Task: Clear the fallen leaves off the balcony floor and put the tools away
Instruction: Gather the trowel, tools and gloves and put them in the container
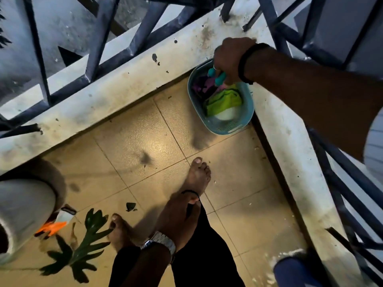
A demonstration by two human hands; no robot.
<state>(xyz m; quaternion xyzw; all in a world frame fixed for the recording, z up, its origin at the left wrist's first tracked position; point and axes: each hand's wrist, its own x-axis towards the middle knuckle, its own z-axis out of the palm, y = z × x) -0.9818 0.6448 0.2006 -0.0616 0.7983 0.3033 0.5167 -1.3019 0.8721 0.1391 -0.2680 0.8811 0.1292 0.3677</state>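
Teal-handled tools (pixel 217 76) go into the corner basket (pixel 246 112), gripped by the right hand (pixel 230 59), while the left hand (pixel 178 216) pinches the trouser leg, yet a big leaf (pixel 83 249) and scraps (pixel 131 206) remain on the floor (pixel 149 141), so sweeping looks unfinished

My bare feet (pixel 198 177) stand on tan tiles; a dark railing (pixel 124 44) tops the stained ledge (pixel 116 88), a grey pot (pixel 22 212) at near left.

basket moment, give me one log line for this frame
right hand: grips teal handle over basket | left hand: holds black trouser cloth at thigh | basket: floor corner, cloths inside | big green leaf: on floor
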